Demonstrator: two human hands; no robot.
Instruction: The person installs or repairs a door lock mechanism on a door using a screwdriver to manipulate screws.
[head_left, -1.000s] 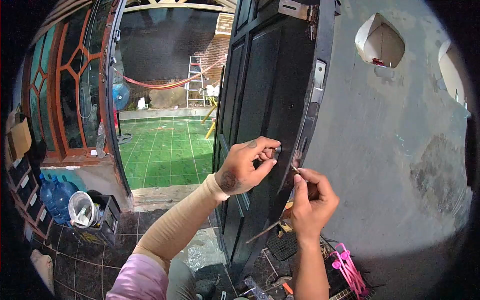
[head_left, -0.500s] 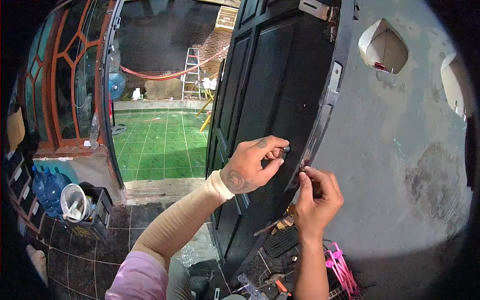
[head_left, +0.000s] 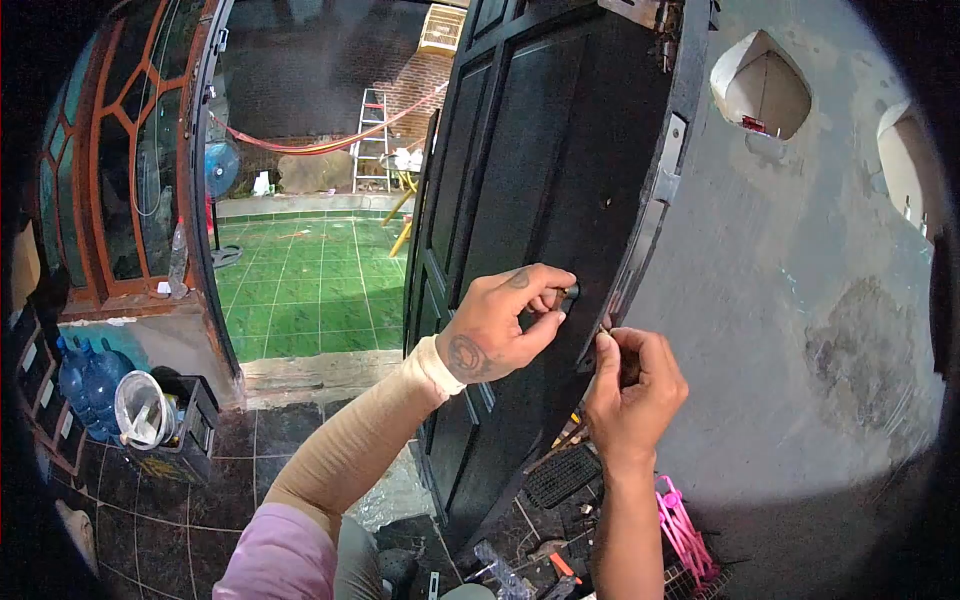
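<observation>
A black panelled door (head_left: 520, 180) stands ajar before me, its edge fitted with a metal lock plate (head_left: 640, 250). My left hand (head_left: 505, 320) is at the door's face, thumb and fingers closed around a small dark round fitting, perhaps a lock cylinder (head_left: 570, 295). Beside the door's edge, my right hand (head_left: 635, 390) pinches with thumb and forefinger at the lower part of the plate. Whatever sits between those fingertips is too small to name. Above the left hand, a small hole (head_left: 606, 202) shows in the door.
Tools and a black crate (head_left: 562, 475) lie on the floor below the door, near a pink folded object (head_left: 683, 530). A grey wall (head_left: 750, 330) rises at right. Blue water bottles (head_left: 90, 385) and a dark crate (head_left: 200, 420) stand at left.
The view has shifted slightly, so the doorway sits a little further left. Both hands keep nearly the same places, with the right fingertips slightly higher against the door's edge.
</observation>
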